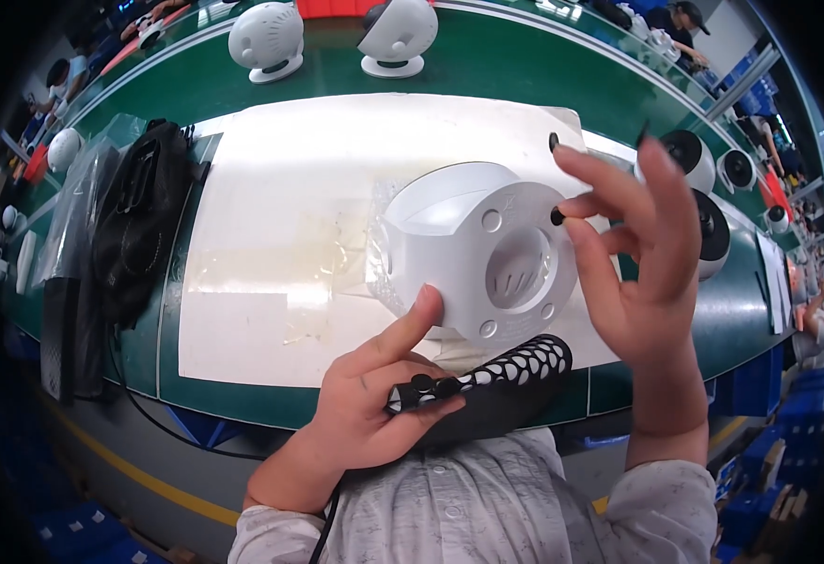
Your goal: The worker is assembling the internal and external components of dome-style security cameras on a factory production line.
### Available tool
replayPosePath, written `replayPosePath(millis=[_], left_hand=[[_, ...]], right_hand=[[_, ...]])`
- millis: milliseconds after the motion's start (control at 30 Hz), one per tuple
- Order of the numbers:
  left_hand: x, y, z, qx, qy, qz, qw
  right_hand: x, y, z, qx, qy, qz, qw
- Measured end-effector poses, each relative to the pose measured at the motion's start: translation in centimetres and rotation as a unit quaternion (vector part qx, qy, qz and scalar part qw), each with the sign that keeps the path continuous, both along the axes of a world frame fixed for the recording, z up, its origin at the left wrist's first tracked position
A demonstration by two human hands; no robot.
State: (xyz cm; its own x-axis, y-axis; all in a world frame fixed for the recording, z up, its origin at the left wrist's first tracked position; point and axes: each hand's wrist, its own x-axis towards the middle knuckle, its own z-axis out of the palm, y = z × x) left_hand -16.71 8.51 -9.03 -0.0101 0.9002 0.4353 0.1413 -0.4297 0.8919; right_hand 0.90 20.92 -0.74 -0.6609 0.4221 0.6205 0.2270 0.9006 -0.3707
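Note:
A white rounded plastic housing (421,268) lies on its side on the white board, its flat round base (525,202) turned toward me. The base has a large central recess and small round dimples near its rim. My left hand (365,395) grips a black strip with round cut-outs (515,367) and several black dots on it, while its index finger presses against the housing. At the base's upper right edge, my right hand (637,244) pinches a small black round pad (557,217) between thumb and a finger. Another black pad (554,143) sticks to a raised fingertip.
A white board (252,226) covers the middle of the green bench. To the left lie a black bag (139,216) and clear plastic wrap (78,211). Two white fan-like units (267,42) stand at the back. White and black round units (713,235) sit right, beyond my right hand.

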Motion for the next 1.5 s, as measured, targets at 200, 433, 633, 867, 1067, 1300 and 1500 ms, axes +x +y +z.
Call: replayPosePath(millis=[200,433,633,867,1067,1300,1500], left_hand=[[0.0,0.1,-0.3,0.011,0.001,-0.001,1.0],[-0.1,0.3,0.1,-0.003,0.01,0.006,1.0],[0.0,0.5,0.0,-0.002,-0.007,-0.012,1.0],[-0.1,0.8,0.2,0.014,0.011,-0.011,1.0],[0.2,0.9,0.9,0.029,0.051,0.009,0.998],[0.2,1.0,0.1,0.048,0.036,0.022,0.998],[0.2,1.4,0.1,0.042,0.057,0.025,0.997]], right_hand=[[-0.2,-0.9,0.4,0.096,0.001,-0.049,0.994],[-3.0,0.2,0.3,-0.25,0.055,0.094,0.962],[-2.9,0.2,0.5,-0.098,0.006,0.019,0.995],[-3.1,0.2,0.4,-0.083,0.023,0.021,0.996],[-2.4,-0.4,0.9,0.102,-0.065,-0.037,0.992],[-1.0,-1.0,-0.1,0.077,-0.083,-0.063,0.992],[-0.9,-2.1,-2.4,-0.149,0.01,-0.005,0.989]])
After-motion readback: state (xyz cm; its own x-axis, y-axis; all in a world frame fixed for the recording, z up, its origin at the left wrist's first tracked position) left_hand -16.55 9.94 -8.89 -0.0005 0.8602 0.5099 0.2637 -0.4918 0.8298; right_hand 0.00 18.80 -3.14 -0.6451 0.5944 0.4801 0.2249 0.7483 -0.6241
